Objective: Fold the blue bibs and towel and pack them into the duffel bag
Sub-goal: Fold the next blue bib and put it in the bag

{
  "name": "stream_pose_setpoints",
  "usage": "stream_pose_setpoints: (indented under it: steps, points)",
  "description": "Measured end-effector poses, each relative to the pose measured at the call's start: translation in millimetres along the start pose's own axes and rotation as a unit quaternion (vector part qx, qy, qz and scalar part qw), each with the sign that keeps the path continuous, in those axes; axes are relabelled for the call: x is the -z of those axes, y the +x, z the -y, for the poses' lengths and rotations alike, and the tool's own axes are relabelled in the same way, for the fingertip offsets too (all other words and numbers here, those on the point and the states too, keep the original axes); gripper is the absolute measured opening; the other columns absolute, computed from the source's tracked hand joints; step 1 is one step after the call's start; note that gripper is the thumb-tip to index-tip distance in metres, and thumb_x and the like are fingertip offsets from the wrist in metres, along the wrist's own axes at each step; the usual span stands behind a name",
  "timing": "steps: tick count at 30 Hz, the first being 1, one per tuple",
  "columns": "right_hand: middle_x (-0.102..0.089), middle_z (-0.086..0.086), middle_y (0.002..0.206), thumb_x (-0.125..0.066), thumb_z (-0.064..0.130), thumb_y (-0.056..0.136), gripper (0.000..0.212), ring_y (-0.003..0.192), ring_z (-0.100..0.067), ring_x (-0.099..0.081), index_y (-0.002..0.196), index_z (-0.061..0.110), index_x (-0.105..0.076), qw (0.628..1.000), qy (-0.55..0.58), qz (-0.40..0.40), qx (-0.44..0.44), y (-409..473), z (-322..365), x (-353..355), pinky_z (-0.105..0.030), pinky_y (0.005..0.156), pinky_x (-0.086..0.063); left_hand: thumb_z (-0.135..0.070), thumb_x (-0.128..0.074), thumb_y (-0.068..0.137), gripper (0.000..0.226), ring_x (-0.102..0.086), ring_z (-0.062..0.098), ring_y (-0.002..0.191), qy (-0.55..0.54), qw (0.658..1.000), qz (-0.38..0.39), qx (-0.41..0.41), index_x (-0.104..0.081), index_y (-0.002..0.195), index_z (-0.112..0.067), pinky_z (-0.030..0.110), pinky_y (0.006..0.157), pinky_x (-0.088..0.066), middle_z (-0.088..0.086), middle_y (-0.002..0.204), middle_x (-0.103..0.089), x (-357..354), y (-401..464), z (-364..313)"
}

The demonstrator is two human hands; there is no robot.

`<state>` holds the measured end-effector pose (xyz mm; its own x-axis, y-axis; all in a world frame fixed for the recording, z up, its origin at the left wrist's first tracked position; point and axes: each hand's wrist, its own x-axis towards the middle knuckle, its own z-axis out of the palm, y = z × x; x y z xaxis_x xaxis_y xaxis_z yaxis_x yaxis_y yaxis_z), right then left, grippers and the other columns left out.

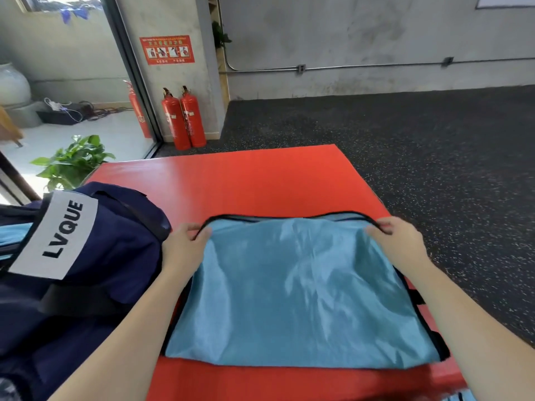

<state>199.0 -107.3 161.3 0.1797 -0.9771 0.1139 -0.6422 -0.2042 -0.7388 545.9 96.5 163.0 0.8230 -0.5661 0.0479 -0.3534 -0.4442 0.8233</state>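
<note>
Two big things share the red counter: the navy duffel bag on the person's left, and a blue bib spread flat just beside it. The bag sits close enough that a folded piece could go across without any reach, which seems the reason for parking it there. A strip of light blue cloth shows at its far left edge, likely something already packed, though I cannot tell for sure.

The bib lies smooth side up with its black trim running round the edges and short black tabs sticking out on the right. Laying it flat first makes sense, since slippery cloth folds cleanly only when the layers start square.

Each hand holds a far corner. The left hand has its grip pinching the black trim at the far left corner, thumb on top; the right hand pinches the trim at the far right corner the same way. Holding both corners at once keeps the far edge taut and level, so I judge the fold is just starting, with that edge to be brought toward the near one. The shiny fabric may slide and skew if one corner leads.
</note>
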Motion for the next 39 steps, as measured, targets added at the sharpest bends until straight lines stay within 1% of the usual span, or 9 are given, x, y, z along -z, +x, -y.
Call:
stream_pose_setpoints:
  steps: [3, 9, 12, 16, 19, 26, 29, 34, 39]
  points:
    - [-0.066, 0.003, 0.090, -0.069, 0.024, 0.093, 0.021, 0.085, -0.017, -0.059, 0.112, 0.016, -0.070, 0.999, -0.032, 0.022, -0.012, 1, -11, -6, -0.028, 0.079, -0.041, -0.030, -0.071, 0.089, 0.039, -0.063, 0.020, 0.104, 0.016, 0.999, 0.038, 0.025, -0.064, 0.124, -0.013, 0.036, 0.093, -0.050, -0.001, 0.114, -0.070, -3, 2, 8]
    - [-0.068, 0.002, 0.091, -0.067, 0.027, 0.094, 0.009, 0.086, -0.016, -0.060, 0.100, 0.020, -0.069, 1.000, -0.011, 0.004, -0.005, 1, -20, -4, -0.029, 0.080, -0.042, -0.019, -0.074, 0.086, 0.019, -0.070, 0.016, 0.092, -0.058, 0.992, 0.094, 0.068, -0.071, 0.105, -0.015, 0.031, 0.077, -0.055, -0.004, 0.100, -0.074, 8, 4, 14]
    - [-0.064, 0.008, 0.092, -0.070, 0.033, 0.091, 0.020, 0.091, -0.016, -0.061, 0.108, 0.023, -0.064, 1.000, 0.001, 0.018, -0.007, 1, -20, -5, -0.030, 0.081, -0.042, -0.014, -0.073, 0.088, 0.005, -0.070, 0.017, 0.083, -0.078, 0.990, 0.097, 0.071, -0.075, 0.092, -0.014, 0.028, 0.069, -0.054, 0.001, 0.090, -0.076, 11, 2, 13]
    - [-0.063, 0.008, 0.112, -0.067, 0.024, 0.095, 0.029, 0.102, -0.014, -0.057, 0.124, 0.024, -0.058, 0.997, -0.031, 0.034, 0.068, 9, -14, -11, -0.032, 0.089, -0.044, -0.019, -0.069, 0.086, 0.022, -0.067, 0.017, 0.094, -0.014, 0.997, 0.068, 0.036, -0.068, 0.108, -0.019, 0.032, 0.081, -0.053, -0.005, 0.100, -0.072, 2, 8, 9]
    - [-0.065, 0.008, 0.116, -0.064, 0.019, 0.096, 0.025, 0.107, -0.013, -0.060, 0.120, 0.027, -0.062, 0.986, -0.083, 0.044, 0.139, 21, -12, -16, -0.034, 0.097, -0.047, -0.020, -0.066, 0.090, 0.025, -0.064, 0.014, 0.086, 0.026, 0.996, 0.078, -0.018, -0.063, 0.112, -0.029, 0.028, 0.071, -0.049, -0.006, 0.102, -0.067, -8, 20, 1]
    - [-0.066, 0.005, 0.115, -0.065, 0.022, 0.096, 0.020, 0.101, -0.013, -0.060, 0.115, 0.026, -0.068, 0.979, -0.115, 0.098, 0.135, 34, -14, -24, -0.029, 0.089, -0.045, -0.013, -0.075, 0.085, 0.021, -0.066, 0.030, 0.088, 0.069, 0.986, 0.146, -0.045, -0.071, 0.097, -0.031, 0.029, 0.072, -0.049, 0.005, 0.106, -0.063, -17, 55, 0]
    - [-0.065, 0.008, 0.109, -0.068, 0.021, 0.094, 0.017, 0.083, -0.007, -0.058, 0.111, 0.026, -0.068, 0.984, -0.093, 0.089, 0.120, 36, -13, -25, -0.025, 0.076, -0.043, -0.014, -0.079, 0.082, 0.021, -0.058, 0.020, 0.069, 0.082, 0.983, 0.157, -0.046, -0.072, 0.097, -0.027, 0.029, 0.067, -0.050, -0.001, 0.091, -0.058, -20, 64, -4]
    - [-0.067, 0.005, 0.080, -0.069, 0.020, 0.094, 0.005, 0.051, -0.005, -0.053, 0.093, 0.025, -0.068, 0.991, -0.044, 0.076, 0.100, 38, -12, -23, -0.020, 0.052, -0.042, -0.014, -0.083, 0.076, 0.016, -0.062, 0.021, 0.074, 0.081, 0.984, 0.153, -0.046, -0.072, 0.080, -0.025, 0.036, 0.074, -0.054, 0.001, 0.080, -0.068, -21, 70, -3]
    - [-0.068, 0.012, 0.099, -0.070, 0.021, 0.093, 0.011, 0.092, -0.011, -0.060, 0.099, 0.030, -0.068, 0.992, -0.031, 0.077, 0.096, 40, -13, -19, -0.027, 0.076, -0.043, -0.022, -0.083, 0.078, 0.013, -0.060, 0.018, 0.074, 0.095, 0.983, 0.142, -0.071, -0.071, 0.080, -0.023, 0.028, 0.063, -0.045, -0.001, 0.080, -0.068, -22, 72, -3]
